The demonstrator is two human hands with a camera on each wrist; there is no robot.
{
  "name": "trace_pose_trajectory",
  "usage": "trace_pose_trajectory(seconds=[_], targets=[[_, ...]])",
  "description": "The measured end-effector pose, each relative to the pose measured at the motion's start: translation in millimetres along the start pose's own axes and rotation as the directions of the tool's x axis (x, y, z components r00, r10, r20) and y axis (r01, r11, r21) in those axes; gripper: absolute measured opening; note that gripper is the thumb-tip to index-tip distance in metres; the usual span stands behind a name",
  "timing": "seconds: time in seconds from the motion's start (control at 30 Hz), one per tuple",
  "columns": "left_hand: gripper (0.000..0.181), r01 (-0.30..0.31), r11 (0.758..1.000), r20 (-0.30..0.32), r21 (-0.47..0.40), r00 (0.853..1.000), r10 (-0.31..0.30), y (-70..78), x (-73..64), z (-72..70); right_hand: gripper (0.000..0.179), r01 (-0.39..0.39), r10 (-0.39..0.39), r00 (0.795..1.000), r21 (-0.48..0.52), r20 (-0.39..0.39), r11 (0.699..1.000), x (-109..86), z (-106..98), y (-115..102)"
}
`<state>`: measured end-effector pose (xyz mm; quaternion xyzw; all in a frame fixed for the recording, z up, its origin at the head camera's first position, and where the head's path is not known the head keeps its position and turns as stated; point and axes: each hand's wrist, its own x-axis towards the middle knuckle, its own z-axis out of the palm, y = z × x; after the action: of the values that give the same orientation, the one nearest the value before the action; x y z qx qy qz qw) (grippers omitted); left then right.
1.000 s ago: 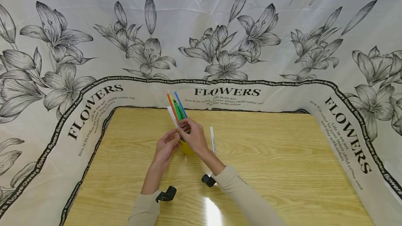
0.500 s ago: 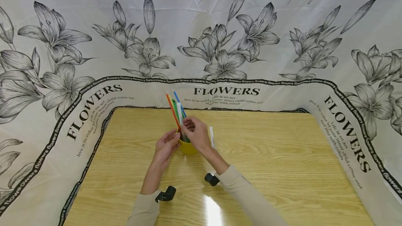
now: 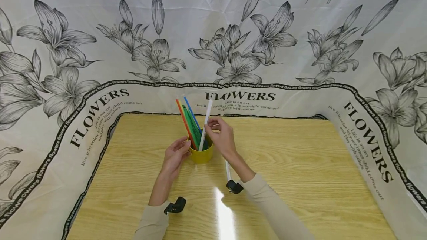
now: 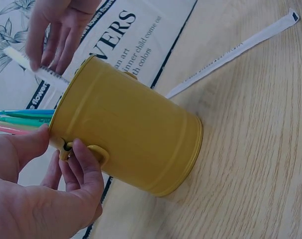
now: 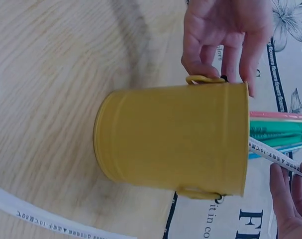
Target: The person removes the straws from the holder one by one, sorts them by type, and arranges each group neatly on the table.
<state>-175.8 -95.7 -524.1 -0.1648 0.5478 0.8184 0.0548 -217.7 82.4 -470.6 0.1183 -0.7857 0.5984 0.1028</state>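
A yellow bucket (image 3: 201, 156) stands upright on the table. My left hand (image 3: 175, 155) grips it at the left, thumb at the rim and fingers by the small side loop (image 4: 97, 154). Coloured straws, red (image 3: 183, 116) and blue (image 3: 192, 113) among them, lean left out of the bucket beside a green bundle (image 3: 195, 130). Between thumb and fingers my right hand (image 3: 222, 136) pinches a white paper-wrapped straw (image 3: 208, 112); its lower end is inside the bucket and its top tilts right. The straws' lower ends are hidden by the bucket wall.
Another paper-wrapped straw (image 4: 230, 57) lies on the wooden table (image 3: 300, 173) to the bucket's right, partly under my right forearm in the head view. A white flower-print cloth (image 3: 166, 101) rises along the table's back and sides.
My right hand has moved right with the wrapped straw, swinging it from a left lean to a right lean and uncovering more of the bucket's mouth. My left hand stays at the rim.
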Motion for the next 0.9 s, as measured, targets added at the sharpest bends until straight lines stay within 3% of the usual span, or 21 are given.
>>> trace_pose_trajectory(seconds=[0.47,0.9], targets=[[0.039,0.008,1.0,-0.002,0.006,1.0,-0.008,0.6,1.5,-1.0,0.018,-0.068,0.09,0.993,0.239,-0.082,0.969,12.2,-31,-3],[0.039,0.009,1.0,0.017,0.006,1.0,-0.009,1.2,0.7,-1.9,0.024,-0.16,0.24,0.96,0.421,-0.143,0.893,19.9,-55,-2]])
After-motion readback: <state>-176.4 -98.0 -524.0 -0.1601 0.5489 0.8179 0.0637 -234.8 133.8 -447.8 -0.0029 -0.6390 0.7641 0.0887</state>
